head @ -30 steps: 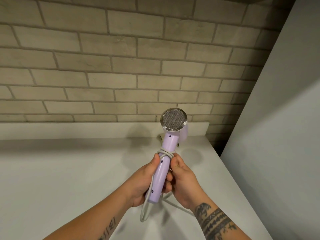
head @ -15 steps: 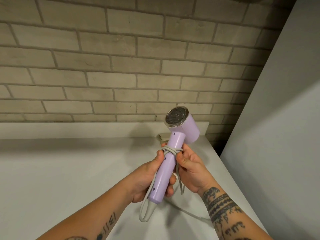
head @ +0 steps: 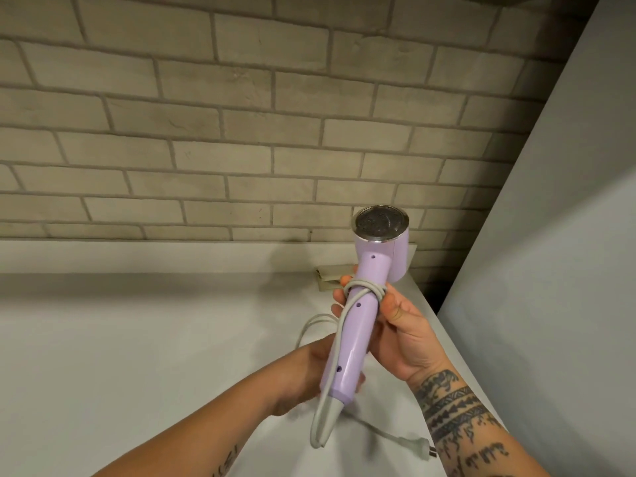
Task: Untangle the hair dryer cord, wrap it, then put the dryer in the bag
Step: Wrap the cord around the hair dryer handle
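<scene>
I hold a lilac hair dryer (head: 358,325) upright over the white counter, its mesh end facing up. My right hand (head: 399,332) grips the upper handle, thumb and fingertips on the grey cord (head: 364,290) that is looped around it. My left hand (head: 316,366) is below and behind the lower handle, holding a loop of cord that curves out to the left; its fingers are mostly hidden. The cord runs down along the handle, bends back at the bottom and trails to the plug (head: 414,448) lying on the counter. No bag is in view.
The white counter (head: 120,339) meets a brick wall (head: 241,132) at the back with a low white ledge. A small beige object (head: 327,278) sits by the ledge behind the dryer. A grey panel (head: 550,270) stands along the right side.
The dryer has risen and tilted right. My right hand moved up to the wrapped loops, my left hand dropped lower behind the handle, and a cord loop now sticks out left.
</scene>
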`<action>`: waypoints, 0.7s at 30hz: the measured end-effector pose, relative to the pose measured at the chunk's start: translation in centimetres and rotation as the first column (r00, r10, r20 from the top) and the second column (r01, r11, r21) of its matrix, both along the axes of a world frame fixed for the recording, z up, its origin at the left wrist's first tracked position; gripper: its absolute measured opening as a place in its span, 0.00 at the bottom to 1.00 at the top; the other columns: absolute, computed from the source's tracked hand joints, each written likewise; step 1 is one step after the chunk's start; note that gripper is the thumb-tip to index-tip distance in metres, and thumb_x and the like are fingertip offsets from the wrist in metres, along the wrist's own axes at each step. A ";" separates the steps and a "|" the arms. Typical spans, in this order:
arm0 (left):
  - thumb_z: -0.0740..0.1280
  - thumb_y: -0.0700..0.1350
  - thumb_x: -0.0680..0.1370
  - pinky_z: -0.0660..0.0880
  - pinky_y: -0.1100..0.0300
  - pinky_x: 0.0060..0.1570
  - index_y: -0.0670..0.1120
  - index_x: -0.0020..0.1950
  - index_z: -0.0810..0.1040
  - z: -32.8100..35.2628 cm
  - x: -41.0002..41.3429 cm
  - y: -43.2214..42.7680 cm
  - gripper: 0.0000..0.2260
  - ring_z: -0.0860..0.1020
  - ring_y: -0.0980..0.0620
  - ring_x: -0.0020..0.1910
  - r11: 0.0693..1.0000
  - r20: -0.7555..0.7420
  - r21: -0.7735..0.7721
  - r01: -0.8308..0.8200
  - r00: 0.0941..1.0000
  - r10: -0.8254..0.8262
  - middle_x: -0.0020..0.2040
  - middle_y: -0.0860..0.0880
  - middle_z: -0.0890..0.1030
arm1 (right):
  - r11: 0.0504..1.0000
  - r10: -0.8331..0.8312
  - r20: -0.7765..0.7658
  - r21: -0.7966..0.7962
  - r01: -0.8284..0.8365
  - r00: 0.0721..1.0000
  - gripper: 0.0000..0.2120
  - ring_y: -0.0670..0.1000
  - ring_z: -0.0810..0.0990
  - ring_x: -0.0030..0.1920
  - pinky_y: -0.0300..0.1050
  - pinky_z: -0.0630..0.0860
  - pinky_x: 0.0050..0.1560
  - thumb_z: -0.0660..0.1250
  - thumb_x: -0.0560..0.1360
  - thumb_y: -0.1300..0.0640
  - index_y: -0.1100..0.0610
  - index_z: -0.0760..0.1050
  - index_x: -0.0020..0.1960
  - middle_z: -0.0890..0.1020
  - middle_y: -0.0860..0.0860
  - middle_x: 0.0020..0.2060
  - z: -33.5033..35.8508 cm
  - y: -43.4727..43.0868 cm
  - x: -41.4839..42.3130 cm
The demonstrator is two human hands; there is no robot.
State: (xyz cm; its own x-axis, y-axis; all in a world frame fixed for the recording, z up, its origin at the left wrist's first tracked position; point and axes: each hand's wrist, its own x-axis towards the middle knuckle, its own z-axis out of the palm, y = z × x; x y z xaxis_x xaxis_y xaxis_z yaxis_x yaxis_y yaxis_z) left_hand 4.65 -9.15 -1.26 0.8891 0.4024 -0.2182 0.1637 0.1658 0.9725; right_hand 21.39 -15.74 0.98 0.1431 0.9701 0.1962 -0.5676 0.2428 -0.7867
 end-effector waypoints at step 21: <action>0.63 0.55 0.82 0.65 0.60 0.31 0.49 0.38 0.82 5.9 -0.3 1.9 0.17 0.68 0.51 0.28 0.791 -0.076 0.519 -0.325 0.903 0.422 0.30 0.50 0.73 | 0.964 -0.207 0.357 -0.086 0.253 0.911 0.23 0.55 0.81 0.52 0.48 0.81 0.51 0.66 0.74 0.63 0.55 0.72 0.68 0.82 0.55 0.53 -1.2 -1.0 2.0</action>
State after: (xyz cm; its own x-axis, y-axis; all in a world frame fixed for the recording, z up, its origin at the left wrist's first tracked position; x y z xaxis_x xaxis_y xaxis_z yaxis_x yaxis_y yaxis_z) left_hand 4.36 -7.23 4.68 0.6113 0.7901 -0.0449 0.3655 -0.2316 0.9016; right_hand 23.35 -16.76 -0.19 0.3116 0.9383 0.1498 -0.1988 0.2186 -0.9554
